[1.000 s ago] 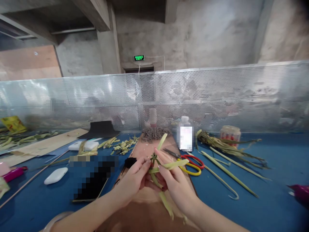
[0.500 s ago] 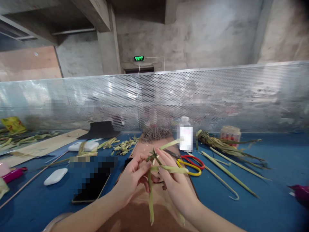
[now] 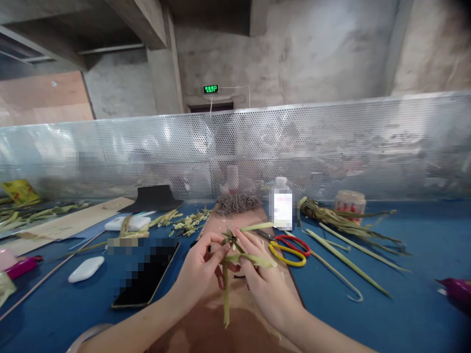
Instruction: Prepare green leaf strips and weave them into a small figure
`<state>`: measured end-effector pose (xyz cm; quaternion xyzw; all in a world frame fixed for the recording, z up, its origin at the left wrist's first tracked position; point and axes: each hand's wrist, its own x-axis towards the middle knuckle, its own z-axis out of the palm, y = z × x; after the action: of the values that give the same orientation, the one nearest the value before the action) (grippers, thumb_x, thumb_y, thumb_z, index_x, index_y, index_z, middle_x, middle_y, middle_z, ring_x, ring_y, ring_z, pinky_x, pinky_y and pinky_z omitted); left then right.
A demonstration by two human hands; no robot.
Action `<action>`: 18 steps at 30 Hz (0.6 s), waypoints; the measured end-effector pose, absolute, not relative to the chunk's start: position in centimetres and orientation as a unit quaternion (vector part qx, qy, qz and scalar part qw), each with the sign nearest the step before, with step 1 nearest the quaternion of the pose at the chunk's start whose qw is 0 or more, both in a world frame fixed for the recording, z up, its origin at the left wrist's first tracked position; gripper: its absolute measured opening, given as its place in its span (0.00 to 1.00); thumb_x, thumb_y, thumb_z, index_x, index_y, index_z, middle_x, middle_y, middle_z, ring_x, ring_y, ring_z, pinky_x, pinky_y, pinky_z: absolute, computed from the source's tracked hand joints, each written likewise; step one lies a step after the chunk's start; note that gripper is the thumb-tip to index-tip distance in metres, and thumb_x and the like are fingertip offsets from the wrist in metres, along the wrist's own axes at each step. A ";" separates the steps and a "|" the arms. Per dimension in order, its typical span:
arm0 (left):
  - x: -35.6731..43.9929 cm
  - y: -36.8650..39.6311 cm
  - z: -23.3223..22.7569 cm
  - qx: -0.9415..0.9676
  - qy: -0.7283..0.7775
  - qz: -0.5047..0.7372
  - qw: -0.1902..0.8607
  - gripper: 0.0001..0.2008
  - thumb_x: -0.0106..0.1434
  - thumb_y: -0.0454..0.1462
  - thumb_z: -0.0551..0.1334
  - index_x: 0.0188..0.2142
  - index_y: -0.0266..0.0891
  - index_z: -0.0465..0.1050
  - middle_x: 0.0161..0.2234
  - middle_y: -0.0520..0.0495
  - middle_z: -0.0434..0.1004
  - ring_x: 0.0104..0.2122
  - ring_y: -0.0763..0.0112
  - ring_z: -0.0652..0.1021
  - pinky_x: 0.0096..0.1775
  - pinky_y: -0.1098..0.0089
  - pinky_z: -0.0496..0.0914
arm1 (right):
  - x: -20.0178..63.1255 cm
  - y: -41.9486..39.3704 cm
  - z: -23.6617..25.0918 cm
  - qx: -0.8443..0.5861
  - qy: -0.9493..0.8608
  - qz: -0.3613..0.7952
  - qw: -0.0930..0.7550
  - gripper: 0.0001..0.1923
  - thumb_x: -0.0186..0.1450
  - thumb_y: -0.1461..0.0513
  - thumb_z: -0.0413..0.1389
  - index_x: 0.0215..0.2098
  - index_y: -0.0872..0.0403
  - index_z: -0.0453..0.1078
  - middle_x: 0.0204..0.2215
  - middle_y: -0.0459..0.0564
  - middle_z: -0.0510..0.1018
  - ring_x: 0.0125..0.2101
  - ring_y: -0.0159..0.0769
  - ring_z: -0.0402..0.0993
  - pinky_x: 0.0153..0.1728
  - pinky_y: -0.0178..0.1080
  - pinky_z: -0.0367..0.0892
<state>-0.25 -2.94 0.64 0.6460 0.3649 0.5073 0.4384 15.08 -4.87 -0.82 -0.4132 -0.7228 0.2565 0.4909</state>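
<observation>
Over a brown board (image 3: 206, 323), both my hands are closed on a small knotted piece of green leaf strips (image 3: 230, 238). My left hand (image 3: 202, 264) pinches its left side between thumb and fingers. My right hand (image 3: 265, 289) holds the right side, with its fingers close to the knot. One pale strip (image 3: 226, 299) hangs down between the hands. A second strip end (image 3: 259, 260) lies across the right fingers, and a third strip (image 3: 257, 226) points up and right. The fingers partly hide the underside of the piece.
Scissors (image 3: 308, 249) with red and yellow handles lie right of my hands, before a bottle (image 3: 282, 208). Leaf strips (image 3: 346, 260) spread over the blue table (image 3: 331, 318). A phone (image 3: 147, 279) and white case (image 3: 86, 269) are left. Grey cord (image 3: 237, 203) lies behind.
The hanging strip has shifted slightly left and its lower end sits higher. The strip across my right fingers now bends downward at its tip. Both hands keep hold of the piece.
</observation>
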 end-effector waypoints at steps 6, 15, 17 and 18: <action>-0.5 -2.6 0.2 0.656 0.363 0.504 0.428 0.12 0.58 0.43 0.63 0.34 0.39 0.64 0.21 0.51 0.74 0.17 0.68 0.76 0.17 0.73 0.70 | 15.1 -4.5 -1.4 -0.404 -0.730 0.248 0.493 0.25 0.66 0.62 0.42 0.61 0.45 0.55 0.61 0.45 0.56 0.61 0.36 0.50 0.60 0.45 0.52; -0.3 -3.0 0.7 0.674 0.348 0.519 0.394 0.10 0.60 0.43 0.60 0.34 0.39 0.64 0.54 0.40 0.66 0.21 0.75 0.77 0.15 0.76 0.68 | 15.0 -4.7 -1.2 -0.362 -0.728 0.263 0.520 0.25 0.66 0.64 0.42 0.61 0.45 0.56 0.60 0.44 0.58 0.61 0.34 0.52 0.57 0.41 0.60; -0.3 -3.0 0.7 0.678 0.347 0.505 0.405 0.10 0.61 0.43 0.59 0.34 0.38 0.63 0.51 0.39 0.69 0.22 0.73 0.78 0.16 0.75 0.68 | 15.0 -4.8 -1.4 -0.367 -0.724 0.256 0.525 0.25 0.66 0.64 0.43 0.61 0.46 0.56 0.60 0.45 0.58 0.61 0.33 0.52 0.58 0.40 0.58; -0.4 -2.9 0.5 0.680 0.348 0.498 0.410 0.11 0.62 0.44 0.58 0.34 0.39 0.62 0.46 0.40 0.73 0.21 0.73 0.77 0.16 0.75 0.68 | 15.0 -4.8 -1.5 -0.369 -0.724 0.250 0.526 0.24 0.66 0.64 0.43 0.61 0.47 0.56 0.60 0.45 0.58 0.61 0.33 0.52 0.58 0.40 0.56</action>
<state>-0.36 -2.88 0.55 0.6797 0.3484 0.4982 0.4103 15.02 -4.80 -1.47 -0.3695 -0.7244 0.2496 0.5258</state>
